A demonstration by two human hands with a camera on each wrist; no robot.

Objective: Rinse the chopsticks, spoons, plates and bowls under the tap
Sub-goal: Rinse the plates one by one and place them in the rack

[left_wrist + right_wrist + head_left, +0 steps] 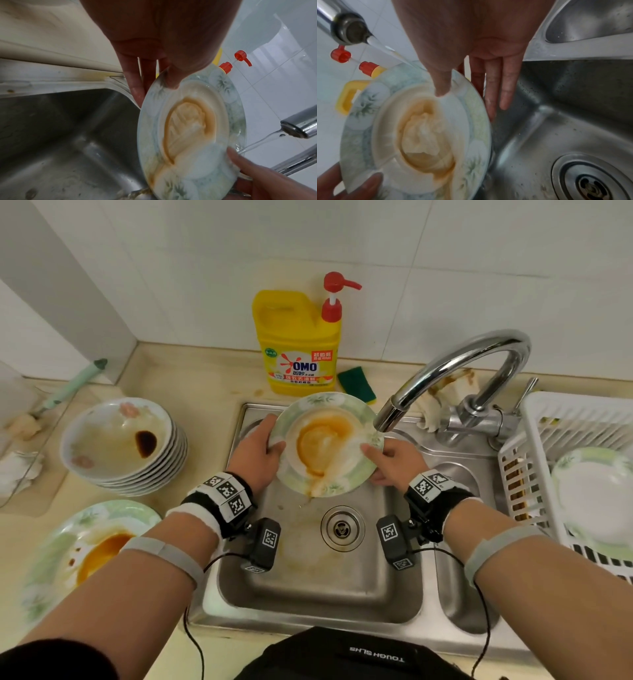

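We hold a sauce-stained plate (325,445) tilted over the sink (308,587), our left hand (255,455) and right hand (395,462) each pinching its rim, thumb in front and fingers (506,86) behind. Water from the tap (445,378) strikes its right edge. Rinsing is midway; next we likely turn the plate so the stream sweeps the orange residue.

The sink (404,594) is brushed steel, dull and spotted. The tap (455,371) is polished chrome. The plate (356,474) looks glossy glazed ceramic.
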